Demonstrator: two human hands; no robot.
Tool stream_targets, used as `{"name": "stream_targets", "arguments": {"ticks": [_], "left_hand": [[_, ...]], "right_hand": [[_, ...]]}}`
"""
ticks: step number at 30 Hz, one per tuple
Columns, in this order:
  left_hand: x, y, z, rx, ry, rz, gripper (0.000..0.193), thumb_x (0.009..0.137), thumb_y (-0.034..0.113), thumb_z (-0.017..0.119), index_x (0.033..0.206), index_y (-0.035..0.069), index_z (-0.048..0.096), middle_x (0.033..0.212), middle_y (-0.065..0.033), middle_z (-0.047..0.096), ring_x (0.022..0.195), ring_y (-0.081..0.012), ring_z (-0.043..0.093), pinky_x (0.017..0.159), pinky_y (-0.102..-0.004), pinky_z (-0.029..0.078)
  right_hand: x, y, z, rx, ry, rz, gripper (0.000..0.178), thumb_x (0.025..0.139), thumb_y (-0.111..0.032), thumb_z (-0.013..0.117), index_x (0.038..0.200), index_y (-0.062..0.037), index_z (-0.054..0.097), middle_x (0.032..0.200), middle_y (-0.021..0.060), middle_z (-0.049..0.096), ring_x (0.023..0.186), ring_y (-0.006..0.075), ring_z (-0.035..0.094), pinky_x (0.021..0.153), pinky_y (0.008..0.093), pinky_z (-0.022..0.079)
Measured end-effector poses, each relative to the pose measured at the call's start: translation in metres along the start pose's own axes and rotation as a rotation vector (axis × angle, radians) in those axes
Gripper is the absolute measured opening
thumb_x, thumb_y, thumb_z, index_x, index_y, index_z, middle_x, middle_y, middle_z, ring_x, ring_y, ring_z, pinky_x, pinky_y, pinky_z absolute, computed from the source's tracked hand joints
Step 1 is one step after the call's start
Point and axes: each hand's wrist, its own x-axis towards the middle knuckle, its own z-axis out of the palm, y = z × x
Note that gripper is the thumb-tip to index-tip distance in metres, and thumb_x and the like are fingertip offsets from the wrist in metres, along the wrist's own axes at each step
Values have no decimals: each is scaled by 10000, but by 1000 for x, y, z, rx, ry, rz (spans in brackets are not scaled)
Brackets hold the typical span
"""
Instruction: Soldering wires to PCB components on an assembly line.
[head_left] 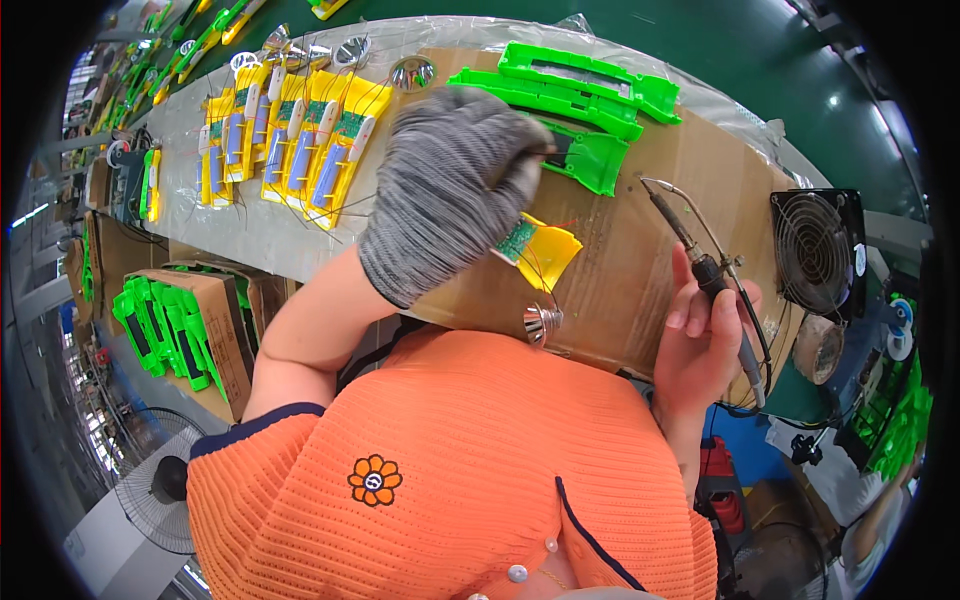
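My left hand (450,190), in a grey striped knit glove, is closed with its fingertips pinched together; what they hold, if anything, is hidden. It is beside the near green plastic housing (598,160), which has a dark panel. Partly under the glove lies a yellow piece (552,256) with a green circuit board (516,240) and thin wires. Just below it, a shiny reflector cup (542,322) sits by the cardboard's near edge. My bare right hand (700,330) grips a soldering iron (708,272) with a thin curved metal tube alongside; its tip points up and left, apart from the pieces.
Several yellow assemblies (320,150) with blue cells and wires lie at the left. More green housings (560,90) and a reflector (412,73) are at the back. A black fan (818,250) stands at the right. A cardboard box (225,340) of green parts is at lower left.
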Motion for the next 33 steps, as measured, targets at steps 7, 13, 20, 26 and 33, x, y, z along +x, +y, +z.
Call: {"name": "stream_targets", "arguments": {"ticks": [7,13,20,26,33], "left_hand": [[-20,-3,3,-325,-154,-161,123,799,78,693,922,72,683,878,-90,666,846,-276,646,781,-363,523],[-25,-16,2,-250,-30,-294,123,800,102,693,913,54,690,865,-115,663,834,-290,644,768,-383,524],[-5,-23,7,-331,-273,-225,126,837,26,679,963,22,688,877,-81,672,831,-179,666,763,-292,541],[13,-34,11,-270,-412,-44,109,827,45,690,935,42,703,857,-99,659,796,-251,658,737,-333,532],[35,-34,15,-333,-705,83,80,827,75,701,902,58,722,829,-97,655,793,-269,660,721,-356,529]], "right_hand": [[9,5,-1,28,-117,-21,87,957,-180,549,988,-113,503,573,-26,392,579,135,502,1157,540,273],[21,0,3,-74,-148,-110,167,928,-140,588,1020,-59,475,650,63,490,558,177,521,580,310,445],[31,-8,-11,-220,-117,-181,163,921,-126,594,998,-53,470,657,59,522,579,169,548,788,409,514],[32,-10,-22,-255,-106,-21,136,912,-45,567,978,-37,448,687,83,542,576,170,543,781,410,529],[20,-19,-12,-168,-194,160,162,895,-31,584,966,-13,440,666,103,557,568,187,587,577,336,548]]}}
